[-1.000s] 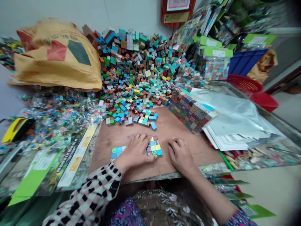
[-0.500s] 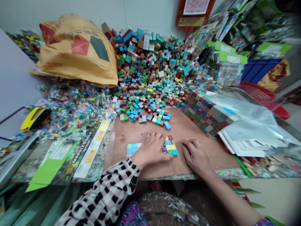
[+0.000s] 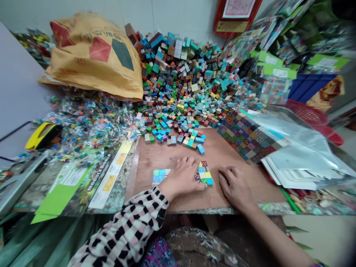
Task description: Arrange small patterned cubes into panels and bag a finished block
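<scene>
My left hand (image 3: 183, 174) is laid over a flat slab of small patterned cube blocks (image 3: 205, 173) on the brown board (image 3: 155, 152). Its thumb is at the near edge and its fingers are bent over the far edge, gripping the slab. Blue and white blocks (image 3: 160, 175) show to the left of the hand; yellow, dark red, green and blue ones show to its right. The slab's middle is hidden under the palm. Just right of the slab, my right hand (image 3: 235, 185) rests on the board with fingers curled in, and nothing shows in them.
A big heap of loose blocks (image 3: 180, 85) rises behind the board. Left of it are a yellow sack (image 3: 94, 59), small plastic packets (image 3: 91, 118) and a yellow-black tool (image 3: 43, 135). A patterned block slab (image 3: 247, 135) and clear plastic sleeves (image 3: 300, 148) lie to the right.
The whole view has shifted slightly to the right and a little down in places. Both hands keep nearly the same pose and place relative to the blocks.
</scene>
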Demonstrator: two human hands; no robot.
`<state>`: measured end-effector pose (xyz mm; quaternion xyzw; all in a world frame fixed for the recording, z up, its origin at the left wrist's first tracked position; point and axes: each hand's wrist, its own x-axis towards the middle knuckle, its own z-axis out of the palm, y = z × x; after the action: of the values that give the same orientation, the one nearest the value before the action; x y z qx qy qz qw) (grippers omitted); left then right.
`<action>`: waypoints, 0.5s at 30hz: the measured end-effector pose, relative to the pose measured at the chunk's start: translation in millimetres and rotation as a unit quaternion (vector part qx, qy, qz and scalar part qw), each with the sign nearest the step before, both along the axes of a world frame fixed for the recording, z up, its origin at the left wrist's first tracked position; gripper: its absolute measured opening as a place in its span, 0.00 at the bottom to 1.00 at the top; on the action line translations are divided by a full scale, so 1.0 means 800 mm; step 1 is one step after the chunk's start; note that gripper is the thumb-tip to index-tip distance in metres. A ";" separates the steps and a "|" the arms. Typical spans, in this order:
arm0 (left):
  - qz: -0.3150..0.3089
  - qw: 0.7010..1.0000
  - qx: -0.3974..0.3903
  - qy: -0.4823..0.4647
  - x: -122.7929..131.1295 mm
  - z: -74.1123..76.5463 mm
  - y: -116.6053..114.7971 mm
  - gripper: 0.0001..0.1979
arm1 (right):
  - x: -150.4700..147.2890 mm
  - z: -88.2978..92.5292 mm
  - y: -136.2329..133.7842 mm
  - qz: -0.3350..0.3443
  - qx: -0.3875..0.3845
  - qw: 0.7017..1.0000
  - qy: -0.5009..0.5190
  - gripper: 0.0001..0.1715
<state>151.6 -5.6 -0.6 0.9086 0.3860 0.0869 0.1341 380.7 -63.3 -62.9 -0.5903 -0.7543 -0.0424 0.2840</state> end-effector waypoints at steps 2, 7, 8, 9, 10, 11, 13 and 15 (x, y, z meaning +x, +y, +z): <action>-0.002 1.000 -0.005 0.000 0.000 0.001 0.000 0.35 | 0.000 0.000 0.000 0.002 -0.002 1.000 0.001 0.12; 0.001 1.000 -0.004 0.004 -0.001 0.003 0.000 0.34 | -0.001 0.000 0.000 -0.003 -0.005 1.000 0.004 0.12; 0.001 1.000 -0.007 0.006 -0.001 0.004 0.000 0.34 | -0.001 0.000 0.000 -0.003 -0.004 1.000 0.004 0.12; 0.000 1.000 -0.010 0.008 0.000 0.004 0.000 0.34 | -0.001 0.000 0.000 -0.003 -0.003 1.000 0.005 0.11; 0.000 1.000 -0.013 0.009 0.000 0.004 0.000 0.33 | -0.001 0.000 0.000 -0.003 -0.003 1.000 0.006 0.11; -0.001 1.000 -0.015 0.010 0.000 0.005 -0.001 0.33 | -0.001 0.000 0.000 -0.002 -0.004 1.000 0.007 0.11; -0.001 1.000 -0.015 0.009 0.000 0.005 -0.001 0.34 | -0.001 0.000 0.000 -0.003 -0.006 1.000 0.007 0.12; -0.002 1.000 -0.015 0.006 0.000 0.005 0.000 0.34 | -0.001 -0.001 0.000 -0.008 -0.009 1.000 0.008 0.12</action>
<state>151.5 -5.9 3.2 0.9078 0.3862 0.0754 0.1452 379.8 -63.3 -63.6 -0.5987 -0.7479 -0.0333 0.2846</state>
